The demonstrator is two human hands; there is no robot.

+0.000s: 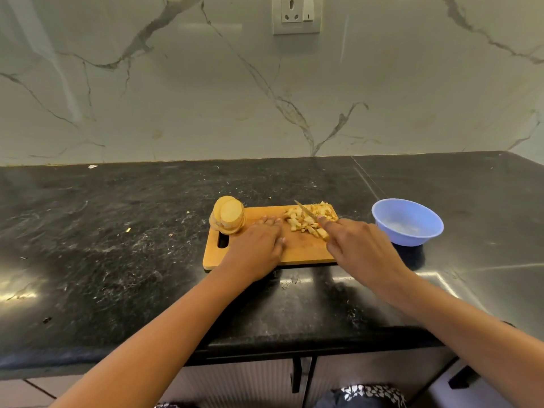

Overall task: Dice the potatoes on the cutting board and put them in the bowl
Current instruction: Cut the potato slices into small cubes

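A wooden cutting board [300,251] lies on the black counter. On its left end stands a stack of round potato slices [229,215]. A heap of diced potato [309,219] covers its right half. My left hand [259,245] rests flat on the board, fingers straight, just left of the dice. My right hand [357,245] grips a knife [304,212], index finger along the spine, the blade lying across the diced heap. A light blue bowl [407,222] sits to the right of the board and looks empty.
The black stone counter [117,245] carries small potato scraps to the left of the board. A marble wall with a socket [296,14] rises behind. Cabinet fronts show below the counter's front edge.
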